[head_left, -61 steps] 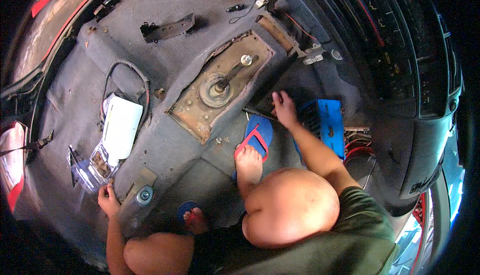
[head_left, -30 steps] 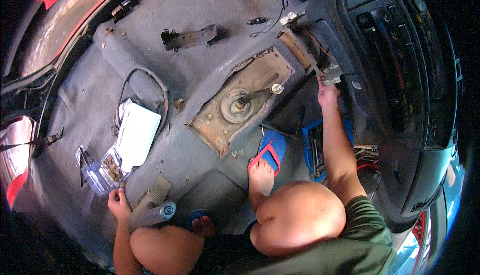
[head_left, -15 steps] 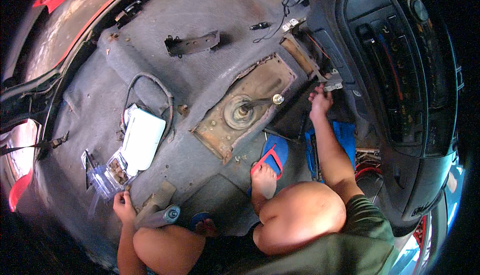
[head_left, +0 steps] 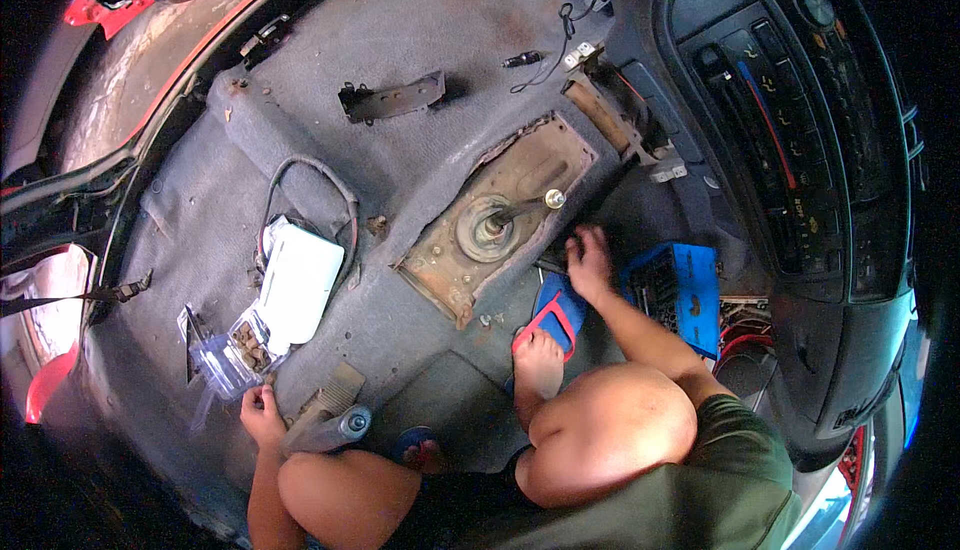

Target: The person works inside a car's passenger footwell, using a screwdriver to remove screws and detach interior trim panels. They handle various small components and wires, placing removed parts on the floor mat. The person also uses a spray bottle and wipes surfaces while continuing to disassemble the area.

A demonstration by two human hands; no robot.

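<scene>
My left hand is at lower left, fingers curled beside clear plastic packets holding small brownish pieces; what it holds, if anything, is too small to make out. My right hand, slightly blurred with fingers apart, hangs over the dark floor between the exposed gear lever and a blue toolbox of dark tools. A thin metal rod lies just below it. A metal bracket is fixed beside the dashboard. A white plastic item rests above the packets, and a grey cylinder lies right of my left hand.
I squat on the grey carpet of a stripped car interior. The dashboard fills the right side. A loose dark bracket, a cable loop and a small black plug lie around. My foot rests on a blue sandal.
My right hand went up to the bracket by the dashboard, then came back down and left to beside the gear lever. My left hand stays by the packets. The view has shifted slightly.
</scene>
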